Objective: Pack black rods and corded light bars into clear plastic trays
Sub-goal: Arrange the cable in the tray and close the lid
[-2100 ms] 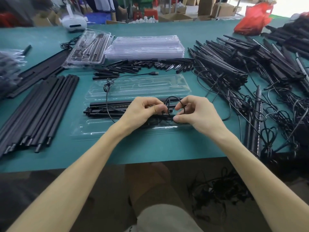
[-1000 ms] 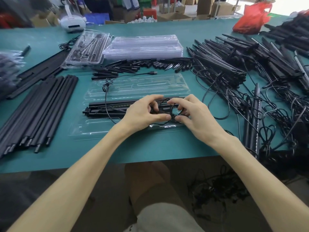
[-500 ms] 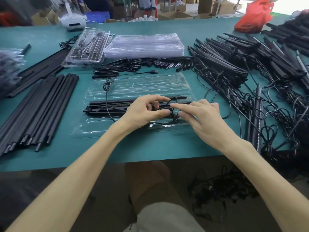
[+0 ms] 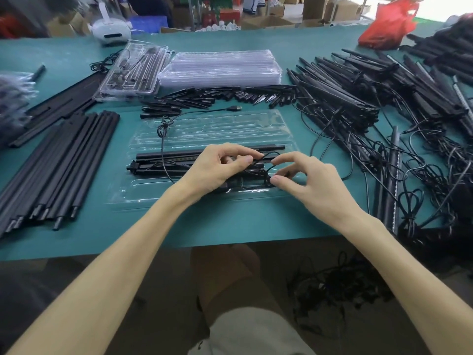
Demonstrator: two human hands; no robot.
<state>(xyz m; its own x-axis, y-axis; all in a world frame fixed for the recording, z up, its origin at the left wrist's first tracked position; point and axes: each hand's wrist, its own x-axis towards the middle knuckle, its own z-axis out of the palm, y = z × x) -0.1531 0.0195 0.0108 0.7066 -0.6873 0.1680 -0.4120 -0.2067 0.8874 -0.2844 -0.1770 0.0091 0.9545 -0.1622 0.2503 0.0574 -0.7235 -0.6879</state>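
A clear plastic tray (image 4: 143, 198) lies open on the green table in front of me. Black light bars (image 4: 163, 160) lie lengthwise in its middle slots. Their thin black cord (image 4: 163, 129) runs from a small coil at the tray's far left side to a USB plug (image 4: 234, 108) beyond the tray. My left hand (image 4: 217, 167) pinches the cord over the bars. My right hand (image 4: 307, 185) pinches a loop of the same cord at the tray's right end, thumb and forefinger curled round it.
Long black rods (image 4: 58, 165) lie in a row at left. A stack of empty clear trays (image 4: 220, 67) and one packed tray (image 4: 133, 70) sit at the back. Short black pieces (image 4: 204, 98) lie in front of them. A tangled heap of corded bars (image 4: 371, 103) fills the right side.
My right hand has pulled back to the right and curled its thumb and forefinger round a cord loop. The left hand stays over the bars, still pinching the cord.
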